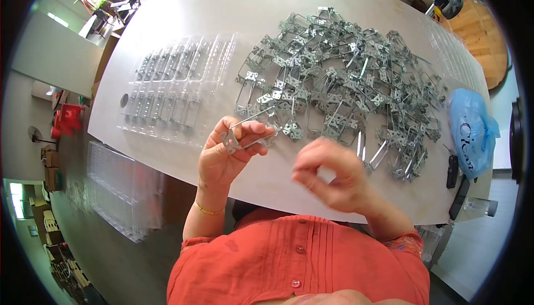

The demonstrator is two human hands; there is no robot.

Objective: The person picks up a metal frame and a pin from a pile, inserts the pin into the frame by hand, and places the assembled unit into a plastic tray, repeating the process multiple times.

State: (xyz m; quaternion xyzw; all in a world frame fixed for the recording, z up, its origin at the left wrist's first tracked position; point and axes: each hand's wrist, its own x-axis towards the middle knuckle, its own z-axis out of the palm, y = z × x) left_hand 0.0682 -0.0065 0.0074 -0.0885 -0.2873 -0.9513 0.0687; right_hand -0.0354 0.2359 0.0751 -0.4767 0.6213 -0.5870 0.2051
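My left hand (216, 157) is raised over the front edge of the table, its fingers closed on a metal bracket (231, 144) with thin rods and a flat plate with holes. To its right, my right hand (336, 174) is apart from the bracket. Its fingers are curled, with the thumb and forefinger tips close together, and it is blurred; I cannot make out anything in the pinch. Behind both hands spreads a large heap of similar metal brackets (339, 77). A clear plastic tray (219, 63) on the left holds rows of these metal parts.
A blue plastic bag (471, 130) sits at the table's right, near a black-handled tool (452, 171) and a clear bottle (481, 206). More clear trays (453, 49) lie at the far right. Stacked clear trays (119, 188) stand below the table's left edge.
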